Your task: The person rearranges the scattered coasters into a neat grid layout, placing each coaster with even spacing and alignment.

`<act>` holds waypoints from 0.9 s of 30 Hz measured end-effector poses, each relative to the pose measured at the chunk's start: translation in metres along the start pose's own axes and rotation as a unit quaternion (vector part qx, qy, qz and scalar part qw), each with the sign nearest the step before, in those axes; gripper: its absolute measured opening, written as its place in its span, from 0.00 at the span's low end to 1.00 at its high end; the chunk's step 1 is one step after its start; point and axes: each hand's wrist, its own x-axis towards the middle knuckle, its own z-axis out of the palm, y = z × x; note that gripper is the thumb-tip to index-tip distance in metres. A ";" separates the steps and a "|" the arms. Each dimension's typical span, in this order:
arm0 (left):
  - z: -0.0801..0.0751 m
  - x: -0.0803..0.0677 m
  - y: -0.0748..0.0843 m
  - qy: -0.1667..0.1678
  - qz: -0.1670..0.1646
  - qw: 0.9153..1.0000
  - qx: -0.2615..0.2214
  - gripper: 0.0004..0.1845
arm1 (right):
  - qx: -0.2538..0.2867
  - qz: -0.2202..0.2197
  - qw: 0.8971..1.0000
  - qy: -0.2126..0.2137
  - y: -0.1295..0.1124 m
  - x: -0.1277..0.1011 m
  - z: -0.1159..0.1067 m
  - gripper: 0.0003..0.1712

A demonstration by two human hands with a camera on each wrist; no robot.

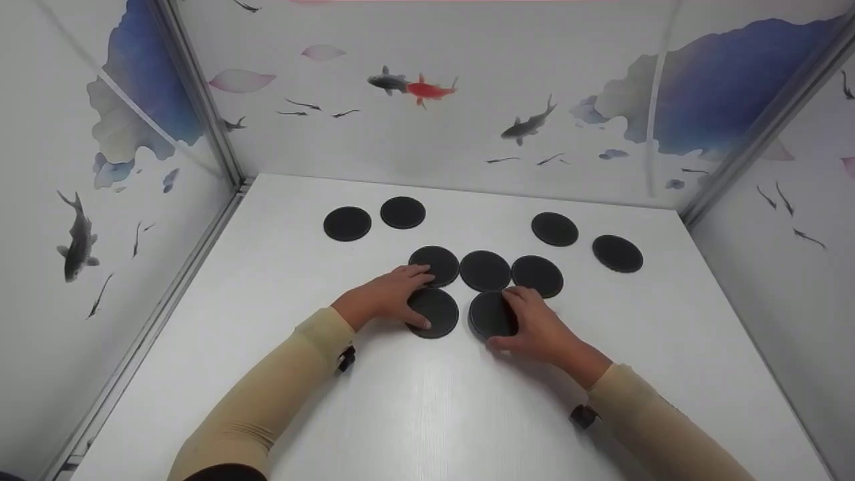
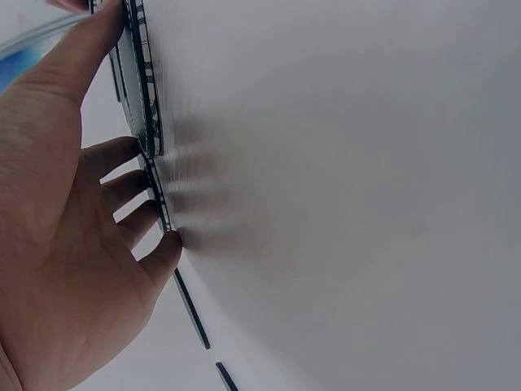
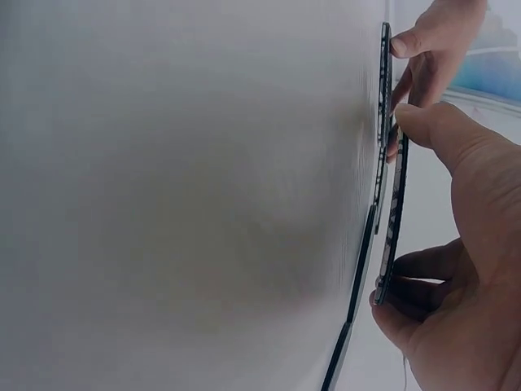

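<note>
My right hand (image 1: 538, 327) pinches a thin black disc (image 1: 491, 315) by its edge, thumb on the near side and fingers on the far side. In the right wrist view this held disc (image 3: 396, 216) is raised a little off the table, slightly tilted. The left hand (image 1: 387, 297) spreads over two flat discs: its thumb lies on the lower black disc (image 1: 437, 312), its fingertips on the upper black disc (image 1: 441, 266). Beyond the right hand lie the middle disc (image 1: 485, 271) and the right-hand disc (image 1: 540, 276), side by side.
Farther back on the white table (image 1: 401, 414) lie two discs at the left, a black disc (image 1: 347, 224) and its neighbour (image 1: 403, 212). At the right are another disc (image 1: 555, 229) and an outer disc (image 1: 618, 254). Printed wall panels (image 1: 441, 147) enclose the table's back and sides.
</note>
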 end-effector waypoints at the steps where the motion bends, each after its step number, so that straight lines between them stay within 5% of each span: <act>1: 0.000 0.000 0.000 0.000 -0.001 1.000 -0.002 0.56 | -0.001 -0.001 1.000 -0.001 -0.001 0.000 0.001 0.60; 27: -0.001 -0.001 0.001 0.000 0.005 1.000 -0.008 0.56 | -0.021 -0.002 1.000 -0.008 -0.016 0.006 0.011 0.58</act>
